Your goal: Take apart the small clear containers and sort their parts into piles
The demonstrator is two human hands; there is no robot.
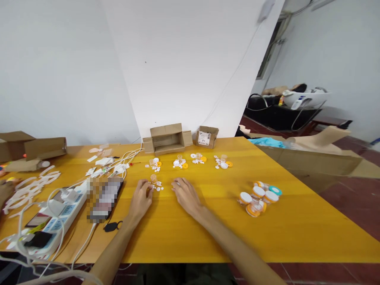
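Observation:
My left hand [141, 201] rests low over the table beside a small pile of parts, thumb and index finger curled together at its edge; anything between them is too small to make out. That pile has a clear plastic cup [153, 178], white patterned pieces [159, 183] and small white discs [158, 189]. To the right of the pile is my right hand [187, 196], its fingers bent and closed, with a hint of something whitish at the fingertips. Farther back lie several similar groups with white discs [224, 165] and orange lids [185, 166].
Several lidded clear jars [257, 200] stand clustered at right. Left are a phone [107, 198], a power strip [65, 217] with cables and a black key fob [111, 227]. An open cardboard box [168, 140] and a smaller box [207, 137] stand by the wall. Another person's hand [6, 190] shows far left.

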